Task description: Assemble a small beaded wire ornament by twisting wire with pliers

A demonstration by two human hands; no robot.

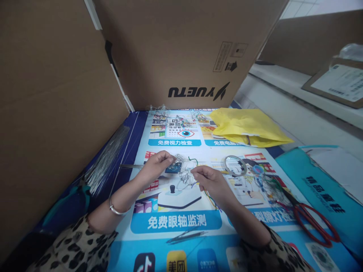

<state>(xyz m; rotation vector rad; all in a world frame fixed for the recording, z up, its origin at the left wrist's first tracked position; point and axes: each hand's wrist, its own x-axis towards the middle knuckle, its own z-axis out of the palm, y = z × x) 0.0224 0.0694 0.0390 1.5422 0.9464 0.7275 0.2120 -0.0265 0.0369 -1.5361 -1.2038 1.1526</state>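
Observation:
My left hand (157,163) is closed in a pinch on the left side of a tangled bundle of thin silver wire (184,174) held just above a printed poster (176,223). A small dark blue piece (172,169) sits under its fingertips. My right hand (211,182) is closed too, pinching the bundle's right side, with green, yellow and purple strands (208,198) trailing below it. A silver bangle (116,209) circles my left wrist.
Tall cardboard walls (176,49) close off the left and back. A sheaf of straight silver wires (106,162) lies at left. A yellow bag (246,126), a clear tape roll (235,165), red-handled scissors (314,223) and a teal bag (320,189) lie at right. Thin tweezers (185,236) rest near me.

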